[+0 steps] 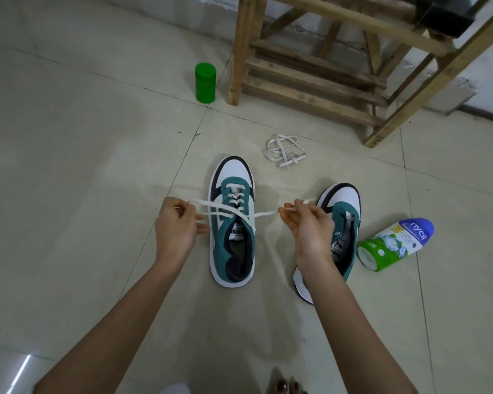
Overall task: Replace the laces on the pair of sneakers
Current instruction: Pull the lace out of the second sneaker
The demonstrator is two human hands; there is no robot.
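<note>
A green, white and navy sneaker (232,243) stands on the floor between my hands, toe pointing away, with a white lace (236,213) threaded through its eyelets. My left hand (175,228) pinches one lace end out to the left; my right hand (308,226) pinches the other end out to the right, and the two ends cross above the tongue. The second sneaker (343,211) sits to the right, partly behind my right wrist, and shows no lace. A loose white lace (285,150) lies bundled on the floor beyond both shoes.
A green cylindrical container (205,82) stands at the back left of a wooden frame (310,78). A white, green and blue powder bottle (393,244) lies on its side right of the second sneaker. Pale floor tiles (83,166) stretch left. Toes (288,386) show at the bottom edge.
</note>
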